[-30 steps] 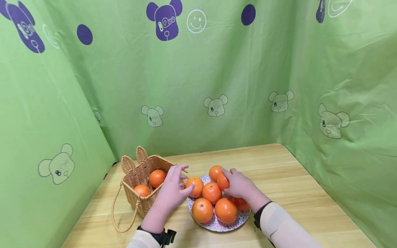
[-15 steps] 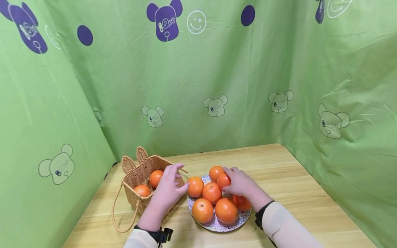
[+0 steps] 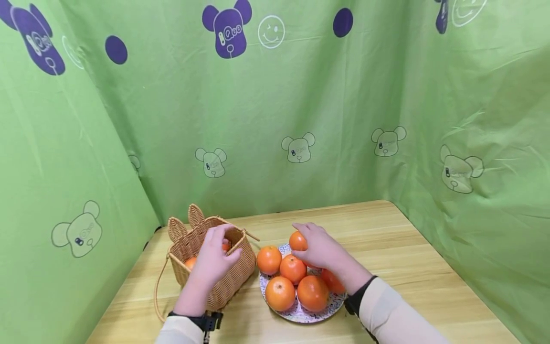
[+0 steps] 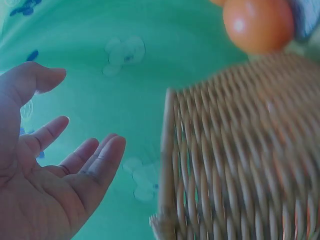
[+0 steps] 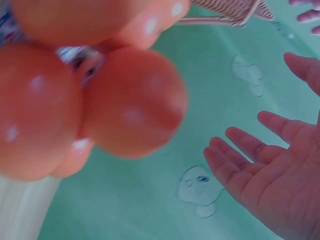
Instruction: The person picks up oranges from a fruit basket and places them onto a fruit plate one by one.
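My left hand [image 3: 212, 258] hovers over the near right side of the wicker basket [image 3: 234, 274], fingers loosely bent and holding nothing. The left wrist view shows its palm and fingers [image 4: 107, 160] apart from the basket wall [image 4: 240, 150]. Inside the basket, oranges [image 3: 190, 263] are partly hidden by this hand. My right hand [image 3: 322, 246] is above the back right of a patterned plate [image 3: 296, 313] bearing several oranges [image 3: 312, 293]. In the right wrist view, its fingers [image 5: 240, 170] are spread, with a gap to the nearest orange [image 5: 135, 102].
The basket has two upright ear shapes [image 3: 196, 216] and a thin handle [image 3: 156, 291] hanging at its left. It stands close to the plate's left side on a wooden table [image 3: 412, 286]. Green printed cloth [image 3: 258, 105] surrounds the table's back and sides.
My left hand has moved left, from beside the plate to over the basket. My right hand, earlier with its fingers on an orange, has risen slightly and shifted left, covering that orange more.
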`<state>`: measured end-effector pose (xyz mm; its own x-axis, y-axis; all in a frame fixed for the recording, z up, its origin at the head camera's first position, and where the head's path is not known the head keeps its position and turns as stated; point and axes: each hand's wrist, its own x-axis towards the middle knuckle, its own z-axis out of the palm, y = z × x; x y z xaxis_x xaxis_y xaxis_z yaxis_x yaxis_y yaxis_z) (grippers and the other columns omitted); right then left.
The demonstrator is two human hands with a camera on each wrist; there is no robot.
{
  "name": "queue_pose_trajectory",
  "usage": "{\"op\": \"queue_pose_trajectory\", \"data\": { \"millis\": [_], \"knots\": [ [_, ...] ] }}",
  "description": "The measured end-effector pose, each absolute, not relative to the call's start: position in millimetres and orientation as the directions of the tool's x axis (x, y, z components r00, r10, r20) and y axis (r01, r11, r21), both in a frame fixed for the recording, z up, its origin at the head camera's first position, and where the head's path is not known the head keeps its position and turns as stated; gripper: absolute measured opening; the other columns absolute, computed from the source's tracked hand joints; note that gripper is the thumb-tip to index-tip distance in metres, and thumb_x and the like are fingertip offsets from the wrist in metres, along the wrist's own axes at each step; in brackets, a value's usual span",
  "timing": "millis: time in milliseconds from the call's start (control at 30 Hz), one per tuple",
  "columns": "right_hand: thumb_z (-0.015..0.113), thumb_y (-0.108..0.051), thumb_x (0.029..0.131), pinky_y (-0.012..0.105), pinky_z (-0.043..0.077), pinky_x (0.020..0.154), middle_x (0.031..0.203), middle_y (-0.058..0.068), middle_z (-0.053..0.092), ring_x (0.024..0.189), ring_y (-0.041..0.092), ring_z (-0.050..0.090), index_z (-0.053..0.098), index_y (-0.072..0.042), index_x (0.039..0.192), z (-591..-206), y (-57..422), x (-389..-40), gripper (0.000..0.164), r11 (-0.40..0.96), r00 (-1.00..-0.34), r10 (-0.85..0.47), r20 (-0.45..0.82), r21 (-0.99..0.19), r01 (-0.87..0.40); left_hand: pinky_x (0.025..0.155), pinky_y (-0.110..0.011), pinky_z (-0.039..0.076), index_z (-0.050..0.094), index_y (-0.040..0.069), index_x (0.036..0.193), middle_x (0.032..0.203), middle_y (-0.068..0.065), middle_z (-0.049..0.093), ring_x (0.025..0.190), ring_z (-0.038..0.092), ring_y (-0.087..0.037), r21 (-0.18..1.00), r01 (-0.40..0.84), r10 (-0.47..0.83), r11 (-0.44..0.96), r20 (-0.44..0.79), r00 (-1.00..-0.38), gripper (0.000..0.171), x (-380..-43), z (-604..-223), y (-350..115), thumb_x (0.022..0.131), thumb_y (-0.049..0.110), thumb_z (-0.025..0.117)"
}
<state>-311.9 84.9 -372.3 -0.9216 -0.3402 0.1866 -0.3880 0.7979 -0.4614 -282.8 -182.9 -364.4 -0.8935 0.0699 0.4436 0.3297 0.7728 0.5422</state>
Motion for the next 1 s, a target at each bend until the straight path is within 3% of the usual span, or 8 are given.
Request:
{"op": "queue_pose_trajectory", "data": {
  "millis": [400, 667, 800, 1000],
  "knots": [
    [0.068, -0.035, 0.079, 0.045, 0.038, 0.097, 0.135, 0.007, 0.042, 0.122, 0.026, 0.04, 0.037, -0.019, 0.14, -351.3, 66.0, -292.2, 0.07, 0.741, -0.864, -0.451, 0.224, -0.446, -0.502, 0.084, -0.05, 0.043, 0.042, 0.006, 0.128, 0.121, -0.022, 0.038, 0.102, 0.049, -0.035, 0.532, 0.113, -0.052, 0.839, 0.285, -0.957, 0.058, -297.4, -362.3, -235.3, 0.078, 0.022, 0.068],
    [0.068, -0.035, 0.08, 0.044, 0.039, 0.096, 0.132, 0.006, 0.043, 0.12, 0.025, 0.042, 0.037, -0.017, 0.139, -350.6, 65.0, -290.7, 0.07, 0.733, -0.851, -0.467, 0.24, -0.433, -0.525, 0.089, -0.057, 0.038, 0.042, 0.002, 0.126, 0.123, -0.028, 0.036, 0.108, 0.046, -0.044, 0.509, 0.072, -0.06, 0.858, 0.238, -0.969, 0.059, -307.4, -368.5, -249.7, 0.076, 0.02, 0.068],
    [0.068, -0.035, 0.08, 0.044, 0.039, 0.096, 0.131, 0.006, 0.044, 0.119, 0.026, 0.043, 0.037, -0.017, 0.139, -350.4, 65.1, -290.2, 0.069, 0.726, -0.846, -0.472, 0.248, -0.436, -0.532, 0.083, -0.056, 0.042, 0.045, 0.002, 0.122, 0.118, -0.029, 0.041, 0.1, 0.051, -0.043, 0.393, 0.063, -0.023, 0.917, 0.21, -0.977, 0.057, -317.2, -371.0, -251.5, 0.073, 0.019, 0.07],
    [0.067, -0.037, 0.08, 0.044, 0.039, 0.096, 0.131, 0.006, 0.044, 0.119, 0.025, 0.043, 0.036, -0.017, 0.139, -348.9, 64.7, -289.2, 0.07, 0.728, -0.846, -0.476, 0.24, -0.433, -0.532, 0.077, -0.053, 0.045, 0.053, 0.0, 0.115, 0.107, -0.026, 0.054, 0.093, 0.055, -0.04, 0.164, 0.077, 0.066, 0.983, 0.076, -0.995, 0.056, -335.9, -376.1, -252.5, 0.066, 0.018, 0.074]
  ]
}}
